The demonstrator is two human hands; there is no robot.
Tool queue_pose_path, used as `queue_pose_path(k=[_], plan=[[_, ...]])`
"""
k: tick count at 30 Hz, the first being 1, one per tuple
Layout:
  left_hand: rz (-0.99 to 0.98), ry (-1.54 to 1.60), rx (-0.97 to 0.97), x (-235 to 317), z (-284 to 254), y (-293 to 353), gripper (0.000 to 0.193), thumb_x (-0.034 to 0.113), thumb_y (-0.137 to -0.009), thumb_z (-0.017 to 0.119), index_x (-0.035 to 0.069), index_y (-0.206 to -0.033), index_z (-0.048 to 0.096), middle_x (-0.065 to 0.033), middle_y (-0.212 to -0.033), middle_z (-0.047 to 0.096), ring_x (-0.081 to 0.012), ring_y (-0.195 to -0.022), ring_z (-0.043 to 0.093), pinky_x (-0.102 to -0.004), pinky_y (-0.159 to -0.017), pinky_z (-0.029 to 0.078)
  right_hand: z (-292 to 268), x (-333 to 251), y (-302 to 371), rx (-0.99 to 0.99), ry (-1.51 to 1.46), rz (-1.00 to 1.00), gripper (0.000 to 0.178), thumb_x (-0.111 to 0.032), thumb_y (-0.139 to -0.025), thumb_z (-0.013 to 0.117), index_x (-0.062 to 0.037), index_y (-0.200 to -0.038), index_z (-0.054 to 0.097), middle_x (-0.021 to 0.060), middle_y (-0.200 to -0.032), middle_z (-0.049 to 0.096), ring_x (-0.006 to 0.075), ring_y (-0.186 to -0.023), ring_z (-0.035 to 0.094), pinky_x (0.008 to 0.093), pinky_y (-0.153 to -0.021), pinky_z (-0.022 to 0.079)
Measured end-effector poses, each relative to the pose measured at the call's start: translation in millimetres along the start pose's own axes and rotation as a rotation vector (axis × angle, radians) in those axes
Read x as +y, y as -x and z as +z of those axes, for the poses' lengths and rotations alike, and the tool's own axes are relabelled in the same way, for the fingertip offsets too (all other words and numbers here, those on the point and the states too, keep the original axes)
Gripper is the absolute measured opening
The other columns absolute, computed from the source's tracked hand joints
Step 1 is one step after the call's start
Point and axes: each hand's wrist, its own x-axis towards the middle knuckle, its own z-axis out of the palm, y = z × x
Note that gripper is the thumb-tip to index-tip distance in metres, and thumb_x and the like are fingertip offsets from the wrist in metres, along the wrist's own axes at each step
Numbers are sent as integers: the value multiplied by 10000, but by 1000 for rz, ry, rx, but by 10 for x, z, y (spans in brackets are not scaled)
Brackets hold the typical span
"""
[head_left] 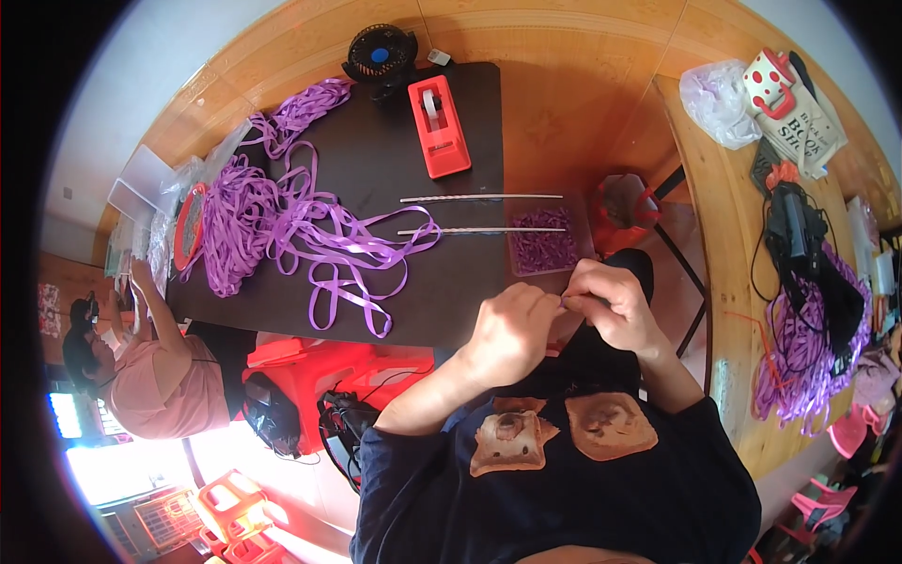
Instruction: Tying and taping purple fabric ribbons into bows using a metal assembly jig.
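— What have your hands got right now?

— My left hand (510, 331) and right hand (613, 303) are drawn together just in front of my chest, fingertips (562, 303) meeting. They're pinched narrow on something small between them; it's mostly hidden by my own fingers, so I can't tell what it is.

— And just past your fingers?

— Directly beyond them, on the edge of the dark table (451, 291), sits one clear tray of short purple ribbon pieces (542, 242). To the right of the tray, off the table edge, there's one red bin (622, 209).

— Further out?

— Two thin pale sticks (481, 198) lie across the table, parallel, one behind the other, to the left of the tray. Left of my left hand and farther away, a big loose heap of long purple ribbon (282, 221) sprawls over the table. Behind the sticks stands one red tape dispenser (438, 127), and beyond it one small black fan (380, 56) with a blue centre.

— Any packages or labelled things?

— Far to the right of my right hand, on the wooden bench (728, 273): one crumpled clear plastic bag (716, 99), and next to it one pale cloth bag with dark lettering (810, 127), a red mug with white dots (769, 80) resting on it. A second bundle of purple ribbon (799, 362) hangs nearer along that bench.

— Anyone else?

— One person in a pink shirt (160, 376), far off to my left at the table's other end.
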Motion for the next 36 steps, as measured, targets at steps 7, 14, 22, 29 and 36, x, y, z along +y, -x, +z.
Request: queue_pose_path(k=[7, 14, 22, 29, 36], plan=[[-606, 664, -3, -51, -18, 30, 100, 53, -875, 607, -19, -916, 661, -84, -734, 648, -109, -586, 569, -247, -525, 450, -142, 9, 17, -22, -54, 140, 272, 54, -712, 668, 2, -975, 625, 83, -863, 604, 175, -685, 580, 270, -615, 435], [-968, 1278, -136, 19, 87, 64, 185, 85, -933, 550, -32, -1057, 621, -65, -778, 665, -61, -603, 568, -172, -520, 426, -277, 256, 76, 52, 355, -147, 266, 36, -673, 672, -38, -929, 666, 63, -837, 632, 219, -669, 584, 311, -593, 420], [-1029, 1319, -189, 23, 288, 118, 191, 101, -931, 559, -31, -1056, 619, -100, -815, 679, -98, -660, 622, -189, -573, 478, -275, 418, 10, 142, 927, -248, 335, -63, -644, 709, -90, -976, 671, 57, -943, 607, 214, -753, 577, 349, -639, 404], [-1051, 1294, 153, -75, 878, 81, 149, 133, -932, 577, 8, -978, 643, -61, -799, 678, -98, -658, 619, -205, -618, 485, -297, 924, -103, 174, 984, -200, 267, -61, -735, 658, -95, -1000, 673, 35, -856, 599, 201, -753, 570, 353, -650, 366], [-882, 1251, 461, -415, 1271, -113, 136, 129, -933, 585, 35, -997, 658, -54, -811, 681, -83, -659, 605, -212, -631, 488, -347, 1262, -578, 245, 927, -308, 266, -138, -727, 725, -120, -989, 686, 6, -755, 557, 177, -720, 565, 337, -627, 363]])
